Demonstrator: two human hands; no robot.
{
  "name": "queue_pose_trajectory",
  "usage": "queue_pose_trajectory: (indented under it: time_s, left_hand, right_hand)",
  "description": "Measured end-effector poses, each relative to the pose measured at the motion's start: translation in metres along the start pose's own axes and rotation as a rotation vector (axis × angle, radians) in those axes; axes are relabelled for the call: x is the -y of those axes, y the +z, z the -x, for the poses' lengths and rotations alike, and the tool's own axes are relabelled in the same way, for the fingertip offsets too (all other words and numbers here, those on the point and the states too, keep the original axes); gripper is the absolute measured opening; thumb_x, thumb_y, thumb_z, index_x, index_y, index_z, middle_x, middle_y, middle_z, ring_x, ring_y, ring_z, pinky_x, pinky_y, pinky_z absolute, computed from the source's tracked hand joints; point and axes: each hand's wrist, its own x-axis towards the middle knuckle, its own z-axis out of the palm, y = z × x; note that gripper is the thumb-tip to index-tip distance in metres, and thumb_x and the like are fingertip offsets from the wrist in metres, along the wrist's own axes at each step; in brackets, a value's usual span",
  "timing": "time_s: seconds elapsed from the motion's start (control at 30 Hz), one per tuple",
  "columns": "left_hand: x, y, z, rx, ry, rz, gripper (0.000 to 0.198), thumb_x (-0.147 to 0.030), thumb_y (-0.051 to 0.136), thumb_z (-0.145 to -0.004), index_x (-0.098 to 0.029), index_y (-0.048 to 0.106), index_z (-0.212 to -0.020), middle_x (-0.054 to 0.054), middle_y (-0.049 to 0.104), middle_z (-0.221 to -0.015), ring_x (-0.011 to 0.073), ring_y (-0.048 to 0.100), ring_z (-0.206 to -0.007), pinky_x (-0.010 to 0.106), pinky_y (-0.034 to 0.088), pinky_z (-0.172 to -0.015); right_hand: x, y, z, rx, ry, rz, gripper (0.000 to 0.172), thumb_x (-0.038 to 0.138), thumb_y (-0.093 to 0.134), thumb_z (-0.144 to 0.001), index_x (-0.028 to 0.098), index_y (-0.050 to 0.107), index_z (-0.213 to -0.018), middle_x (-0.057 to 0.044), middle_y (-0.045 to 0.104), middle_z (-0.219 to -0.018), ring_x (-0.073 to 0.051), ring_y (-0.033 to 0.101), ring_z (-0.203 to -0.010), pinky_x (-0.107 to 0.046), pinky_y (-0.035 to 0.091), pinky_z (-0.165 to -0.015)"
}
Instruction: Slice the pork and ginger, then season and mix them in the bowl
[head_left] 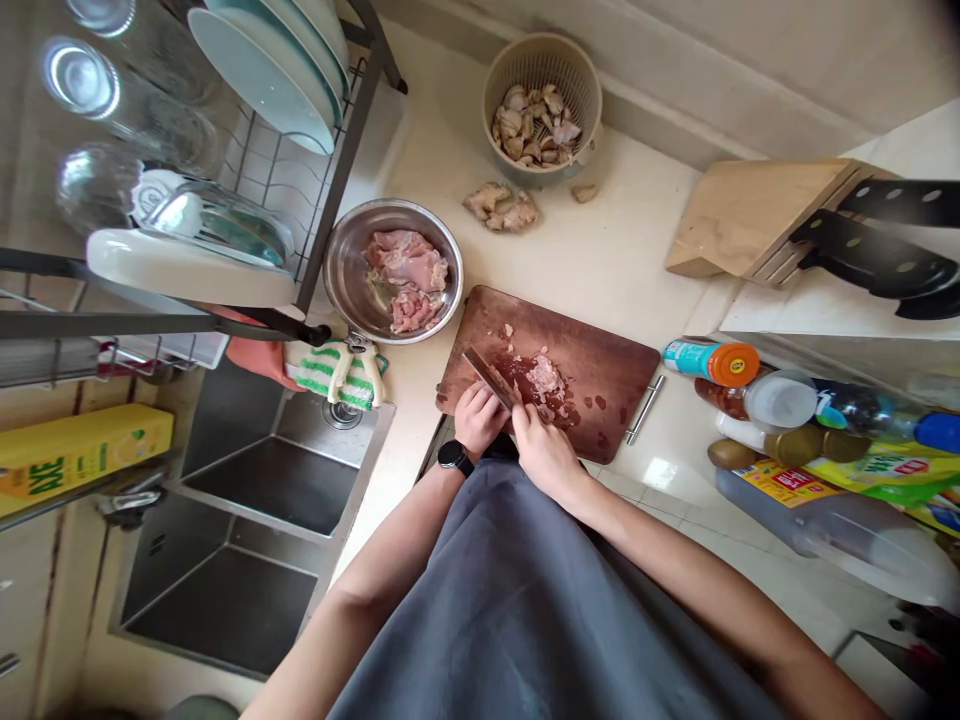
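Note:
My right hand [541, 443] is wrapped round the handle end of a knife. Its blade [486, 377] slants up and to the left over a brown cutting board [600, 375]. Close against the blade's near side is my left hand [478, 416], fingers curled; what they grip, if anything, is hidden. A small heap of chopped raw meat [546, 376] lies on the board right of the blade, with scraps scattered around it. Beyond the board's left corner, a steel bowl [335, 265] contains larger pieces of raw meat [407, 262].
A colander [544, 172] of garlic cloves and some ginger [502, 207] sit at the back. The knife block [757, 215] stands right, above bottles and a spice jar [711, 361]. At left are a dish rack [341, 150], a double sink [270, 490] and kitchen shears [355, 366] on a striped cloth.

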Motion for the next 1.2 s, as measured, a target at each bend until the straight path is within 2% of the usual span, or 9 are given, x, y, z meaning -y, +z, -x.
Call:
queue_pose_trajectory:
  time_s: [0.1,0.27,0.33,0.5,0.57,0.8,0.97,1.1,1.2]
  left_hand:
    - [0.000,-0.001,0.000,0.011,-0.017,0.019,0.014,-0.017,0.053,-0.093,-0.020,0.066,-0.089,0.009,0.070,-0.090,0.0218,0.066,-0.099,0.039,0.054,-0.086]
    - [-0.004,-0.002,-0.004,-0.009,-0.020,0.034,0.005,-0.020,0.062,-0.090,-0.019,0.066,-0.092,0.010,0.071,-0.097,0.0229,0.067,-0.102,0.040,0.055,-0.090]
    - [-0.005,-0.003,-0.005,0.004,-0.019,0.054,0.004,-0.021,0.064,-0.089,-0.020,0.067,-0.092,0.010,0.072,-0.099,0.0231,0.067,-0.104,0.041,0.055,-0.091]
    - [-0.002,-0.002,-0.004,0.005,0.002,0.032,0.012,-0.018,0.055,-0.093,-0.020,0.067,-0.094,0.009,0.072,-0.097,0.0217,0.067,-0.103,0.040,0.056,-0.091]
    - [-0.002,-0.002,-0.005,-0.019,0.020,0.010,0.012,-0.018,0.056,-0.092,-0.020,0.067,-0.096,0.009,0.072,-0.097,0.0218,0.068,-0.104,0.040,0.056,-0.091]
    - [-0.002,0.001,-0.002,0.009,-0.032,0.010,0.008,-0.024,0.062,-0.090,-0.020,0.068,-0.096,0.010,0.073,-0.097,0.0236,0.068,-0.104,0.043,0.056,-0.091]
    - [-0.002,0.002,-0.003,-0.013,-0.026,0.003,0.008,-0.023,0.063,-0.089,-0.020,0.068,-0.094,0.010,0.073,-0.097,0.0234,0.068,-0.102,0.043,0.056,-0.091]
    - [-0.007,-0.001,-0.006,-0.047,-0.016,-0.021,0.013,-0.017,0.060,-0.088,-0.021,0.068,-0.097,0.008,0.073,-0.097,0.0223,0.067,-0.097,0.043,0.056,-0.088]
    - [-0.009,-0.005,-0.005,-0.043,-0.032,-0.021,0.014,-0.017,0.061,-0.087,-0.021,0.069,-0.098,0.007,0.072,-0.095,0.0218,0.066,-0.094,0.043,0.056,-0.089]
  right_hand:
    - [0.004,-0.008,-0.011,-0.020,0.005,-0.007,0.035,0.016,0.019,-0.102,0.018,0.039,-0.130,-0.017,0.057,-0.124,-0.019,0.071,-0.088,-0.030,0.055,-0.076]
    - [-0.017,0.015,0.023,0.082,0.043,-0.033,0.036,0.012,0.024,-0.099,0.015,0.040,-0.131,-0.018,0.058,-0.127,-0.021,0.071,-0.090,-0.029,0.053,-0.074]
    - [-0.019,0.017,0.025,0.126,0.062,-0.033,0.036,0.011,0.025,-0.098,0.015,0.041,-0.131,-0.019,0.058,-0.128,-0.022,0.071,-0.088,-0.030,0.053,-0.074]
    - [-0.002,-0.009,-0.015,0.023,0.016,-0.030,0.028,0.014,0.025,-0.100,0.018,0.041,-0.123,-0.016,0.060,-0.121,-0.021,0.070,-0.093,-0.031,0.052,-0.079]
    - [-0.004,-0.012,-0.017,0.005,0.006,-0.039,0.027,0.014,0.025,-0.101,0.018,0.041,-0.122,-0.015,0.060,-0.120,-0.021,0.069,-0.094,-0.030,0.052,-0.078]
    - [-0.020,0.025,0.033,0.132,0.079,-0.010,0.036,0.010,0.027,-0.097,0.015,0.042,-0.128,-0.018,0.058,-0.127,-0.023,0.071,-0.086,-0.032,0.053,-0.071]
    - [-0.013,0.011,0.009,0.007,0.039,-0.074,0.036,0.009,0.027,-0.097,0.017,0.039,-0.130,-0.016,0.060,-0.121,-0.023,0.069,-0.096,-0.031,0.051,-0.075]
    - [-0.041,0.011,0.005,-0.092,0.003,-0.253,0.026,0.014,0.033,-0.097,0.016,0.044,-0.121,-0.013,0.067,-0.108,-0.025,0.068,-0.094,-0.030,0.048,-0.073]
    - [-0.059,0.020,0.016,-0.179,0.062,-0.351,0.025,0.020,0.033,-0.099,0.013,0.044,-0.121,-0.013,0.068,-0.102,-0.025,0.068,-0.090,-0.030,0.048,-0.071]
